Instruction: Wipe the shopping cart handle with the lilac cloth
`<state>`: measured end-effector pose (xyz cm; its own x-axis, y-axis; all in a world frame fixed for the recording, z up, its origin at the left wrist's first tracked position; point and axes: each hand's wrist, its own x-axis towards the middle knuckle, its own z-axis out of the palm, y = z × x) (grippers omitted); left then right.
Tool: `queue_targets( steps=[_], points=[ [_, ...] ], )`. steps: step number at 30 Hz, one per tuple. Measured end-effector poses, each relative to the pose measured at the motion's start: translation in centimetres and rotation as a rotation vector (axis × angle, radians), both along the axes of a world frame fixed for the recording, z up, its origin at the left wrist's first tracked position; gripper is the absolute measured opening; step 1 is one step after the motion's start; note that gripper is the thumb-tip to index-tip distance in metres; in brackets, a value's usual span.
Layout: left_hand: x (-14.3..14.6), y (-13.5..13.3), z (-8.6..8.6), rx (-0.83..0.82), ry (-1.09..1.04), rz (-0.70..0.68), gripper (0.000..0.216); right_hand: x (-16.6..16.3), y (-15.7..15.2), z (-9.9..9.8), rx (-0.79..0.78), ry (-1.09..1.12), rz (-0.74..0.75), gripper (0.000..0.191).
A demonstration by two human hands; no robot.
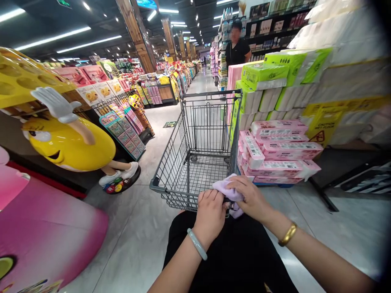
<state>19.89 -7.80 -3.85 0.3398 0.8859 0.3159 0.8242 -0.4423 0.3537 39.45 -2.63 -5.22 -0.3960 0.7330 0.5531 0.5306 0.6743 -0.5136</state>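
A grey wire shopping cart (195, 138) stands in front of me in a supermarket aisle, its basket holding nothing I can see. My left hand (210, 213) is curled over the cart's near rim, a pale green bangle on its wrist. My right hand (252, 196), with a gold bangle on the wrist, presses a crumpled lilac cloth (225, 188) onto the same rim beside the left hand. Both hands have their fingers closed.
Stacked tissue packs in pink (277, 150) and green (265, 75) crowd the cart's right side. A yellow wet-floor sign (322, 126) leans there. A large yellow candy figure (70, 142) stands on the left. A person in black (237, 49) stands ahead by the shelves.
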Motion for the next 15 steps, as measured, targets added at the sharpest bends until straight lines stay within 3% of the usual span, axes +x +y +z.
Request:
queue_targets(
  steps=[5,11,15],
  points=[
    [0.1,0.3,-0.4,0.006,-0.031,0.003,0.010,-1.1,-1.5,-0.9,0.003,0.194,-0.208,0.042],
    [-0.9,0.6,0.3,-0.028,0.005,0.003,0.013,-1.6,-3.8,-1.5,-0.009,0.230,-0.110,0.042],
    [-1.1,0.4,0.9,0.005,0.034,-0.060,0.013,-1.9,-5.1,-2.3,0.025,0.294,-0.259,0.040]
  ],
)
